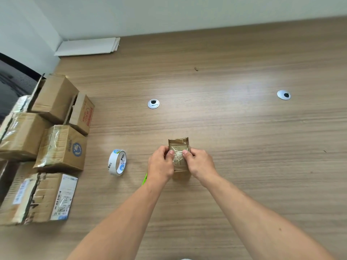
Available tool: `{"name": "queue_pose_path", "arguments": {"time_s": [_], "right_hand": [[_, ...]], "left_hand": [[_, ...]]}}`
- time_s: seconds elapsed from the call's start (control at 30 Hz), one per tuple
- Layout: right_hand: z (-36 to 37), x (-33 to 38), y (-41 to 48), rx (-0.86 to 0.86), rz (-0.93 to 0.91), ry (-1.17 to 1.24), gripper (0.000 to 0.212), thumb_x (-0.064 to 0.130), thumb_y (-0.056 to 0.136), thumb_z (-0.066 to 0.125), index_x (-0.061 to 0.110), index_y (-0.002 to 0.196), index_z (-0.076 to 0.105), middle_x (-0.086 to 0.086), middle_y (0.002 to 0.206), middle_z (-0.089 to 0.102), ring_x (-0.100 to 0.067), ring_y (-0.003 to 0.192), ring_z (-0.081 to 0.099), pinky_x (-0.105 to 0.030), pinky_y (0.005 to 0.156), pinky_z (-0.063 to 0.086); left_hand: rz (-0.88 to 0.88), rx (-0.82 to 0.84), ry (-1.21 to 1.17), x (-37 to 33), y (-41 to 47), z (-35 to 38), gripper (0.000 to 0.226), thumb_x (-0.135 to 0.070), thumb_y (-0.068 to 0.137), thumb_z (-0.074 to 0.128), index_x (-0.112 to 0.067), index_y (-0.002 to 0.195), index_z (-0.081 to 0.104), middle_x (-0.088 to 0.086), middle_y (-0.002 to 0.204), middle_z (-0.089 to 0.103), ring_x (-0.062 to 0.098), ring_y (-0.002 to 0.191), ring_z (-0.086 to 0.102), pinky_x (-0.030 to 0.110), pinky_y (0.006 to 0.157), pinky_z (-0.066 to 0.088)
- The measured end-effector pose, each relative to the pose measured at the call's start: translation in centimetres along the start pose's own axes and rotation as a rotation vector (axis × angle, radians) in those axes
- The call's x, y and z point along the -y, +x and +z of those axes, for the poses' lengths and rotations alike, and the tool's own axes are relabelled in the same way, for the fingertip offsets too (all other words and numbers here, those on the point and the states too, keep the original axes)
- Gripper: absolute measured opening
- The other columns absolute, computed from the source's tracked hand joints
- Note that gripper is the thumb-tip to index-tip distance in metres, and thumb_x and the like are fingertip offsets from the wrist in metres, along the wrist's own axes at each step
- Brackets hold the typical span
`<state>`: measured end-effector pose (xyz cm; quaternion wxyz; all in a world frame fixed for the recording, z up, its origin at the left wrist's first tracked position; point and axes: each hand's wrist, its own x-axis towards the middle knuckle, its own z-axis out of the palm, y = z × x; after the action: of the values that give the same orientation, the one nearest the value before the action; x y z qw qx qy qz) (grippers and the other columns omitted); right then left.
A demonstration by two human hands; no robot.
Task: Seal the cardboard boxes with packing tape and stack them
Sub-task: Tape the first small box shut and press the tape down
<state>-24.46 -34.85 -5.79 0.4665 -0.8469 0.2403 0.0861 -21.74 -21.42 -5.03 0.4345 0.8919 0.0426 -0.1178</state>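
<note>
- Wood-grain table (244, 147) stretches away ahead of both hands to a pale wall (169, 12).
- Between the two hands a small cardboard box (178, 144) rests on the table, with its far end sticking out beyond the fingertips.
- Wrinkled clear tape (178, 156) covers the top of this box.
- The left hand (161, 164) grips the box's left side, fingers curled round it and thumb pressed down on the taped top.
- The right hand (199, 162) grips the right side the same way, its thumb on the tape near the left thumb but apart from it.
- A tape roll (117, 162) stands on its edge on the table, to the left of the left hand and apart from it.
- A thin green object (144, 178) shows just beside the left wrist, mostly hidden under it; what it is cannot be told.
- Well to the left of the left hand, past the tape roll, stands a group of larger cardboard boxes (62, 147).
- The nearest of them carries a white shipping label (64, 197), and several are wrapped in tape.
- One round cable grommet (153, 104) sits in the table ahead of the left hand.
- A second grommet (284, 95) lies ahead and well to the right of the right hand.
- Far ahead and to the left, by the wall, lies a stack of white sheets (90, 46).
- A dark mesh chair back (13, 79) shows beyond the boxes.
</note>
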Motion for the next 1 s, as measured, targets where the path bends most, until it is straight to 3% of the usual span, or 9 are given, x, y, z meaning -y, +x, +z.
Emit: {"name": "queue_pose_path", "arguments": {"time_s": [0.17, 0.27, 0.37, 0.5, 0.63, 0.73, 0.83, 0.93, 1.0], "right_hand": [[-0.7, 0.5, 0.0, 0.044, 0.039, 0.035, 0.036, 0.040, 0.104, 0.051, 0.015, 0.092, 0.074, -0.009, 0.095, 0.075, -0.028, 0.092, 0.064, -0.029, 0.072, 0.038], [-0.9, 0.6, -0.3, 0.045, 0.022, 0.054, 0.033, 0.046, 0.099, 0.057, 0.019, 0.100, 0.077, -0.004, 0.097, 0.077, -0.024, 0.092, 0.066, -0.033, 0.079, 0.049], [-0.7, 0.3, -0.2, 0.027, -0.023, -0.010, 0.034, 0.041, 0.101, 0.057, 0.014, 0.097, 0.076, -0.010, 0.093, 0.076, -0.028, 0.088, 0.066, -0.032, 0.070, 0.042], [-0.9, 0.3, 0.1, 0.049, -0.026, -0.031, 0.040, 0.039, 0.103, 0.054, 0.008, 0.084, 0.072, -0.010, 0.080, 0.072, -0.029, 0.078, 0.063, -0.030, 0.064, 0.035], [-0.8, -0.4, 0.3, 0.086, -0.011, 0.033, 0.043, 0.045, 0.101, 0.054, 0.010, 0.088, 0.076, -0.006, 0.081, 0.074, -0.026, 0.080, 0.067, -0.034, 0.070, 0.049], [-0.8, -1.6, 0.4, 0.068, 0.108, 0.260, 0.051, 0.070, 0.089, 0.047, 0.029, 0.098, 0.077, 0.004, 0.096, 0.077, -0.021, 0.096, 0.070, -0.046, 0.089, 0.057], [-1.8, -2.4, -0.2, -0.020, 0.202, 0.257, 0.044, 0.054, 0.101, 0.049, 0.026, 0.131, 0.066, 0.000, 0.133, 0.065, -0.020, 0.123, 0.057, -0.033, 0.104, 0.043], [-1.5, -3.9, -0.3, 0.037, 0.326, 0.368, 0.056, 0.051, 0.101, 0.052, 0.021, 0.149, 0.049, -0.002, 0.150, 0.051, -0.023, 0.138, 0.046, -0.036, 0.112, 0.035], [-0.8, -4.2, -0.4, 0.099, 0.359, 0.439, 0.060, 0.051, 0.099, 0.056, 0.020, 0.150, 0.047, 0.000, 0.150, 0.051, -0.021, 0.138, 0.046, -0.035, 0.115, 0.034]], "left_hand": [[-0.019, -0.003, 0.015, 0.4, 0.1, 0.1, 0.019, -0.024, 0.103, 0.052, -0.013, 0.104, 0.067, 0.004, 0.100, 0.070, 0.026, 0.098, 0.062, 0.038, 0.085, 0.045], [0.028, 0.015, -0.017, 0.3, -0.7, 0.6, 0.021, -0.033, 0.096, 0.064, -0.016, 0.109, 0.061, 0.002, 0.106, 0.063, 0.019, 0.102, 0.057, 0.034, 0.090, 0.044], [0.038, 0.010, -0.043, 0.4, -0.8, 1.1, 0.023, -0.033, 0.094, 0.067, -0.017, 0.110, 0.061, 0.005, 0.108, 0.064, 0.022, 0.103, 0.058, 0.039, 0.094, 0.046], [0.003, 0.007, -0.105, 1.0, -0.6, 1.0, 0.031, -0.047, 0.085, 0.055, -0.024, 0.104, 0.062, 0.003, 0.103, 0.069, 0.025, 0.096, 0.066, 0.049, 0.089, 0.053], [-0.025, 0.018, -0.159, 1.5, -0.5, 1.1, 0.030, -0.049, 0.087, 0.054, -0.028, 0.105, 0.064, 0.001, 0.103, 0.070, 0.023, 0.096, 0.067, 0.050, 0.090, 0.054], [-0.071, 0.035, -0.310, 1.6, -0.7, 0.2, 0.016, -0.029, 0.101, 0.055, -0.021, 0.107, 0.068, 0.000, 0.100, 0.073, 0.018, 0.091, 0.066, 0.048, 0.093, 0.054], [-0.258, 0.094, -0.677, 2.1, -0.9, -0.8, 0.026, -0.013, 0.107, 0.046, -0.009, 0.123, 0.067, 0.006, 0.106, 0.074, 0.016, 0.092, 0.066, 0.039, 0.092, 0.054], [-0.400, 0.183, -0.815, 2.8, -1.1, -1.0, 0.029, -0.008, 0.107, 0.044, -0.017, 0.125, 0.064, 0.002, 0.104, 0.074, 0.011, 0.086, 0.069, 0.027, 0.077, 0.060], [-0.388, 0.165, -0.689, 3.7, -0.9, -0.6, 0.027, -0.009, 0.105, 0.050, -0.019, 0.127, 0.063, 0.003, 0.114, 0.073, 0.014, 0.098, 0.068, 0.035, 0.095, 0.056]]}}
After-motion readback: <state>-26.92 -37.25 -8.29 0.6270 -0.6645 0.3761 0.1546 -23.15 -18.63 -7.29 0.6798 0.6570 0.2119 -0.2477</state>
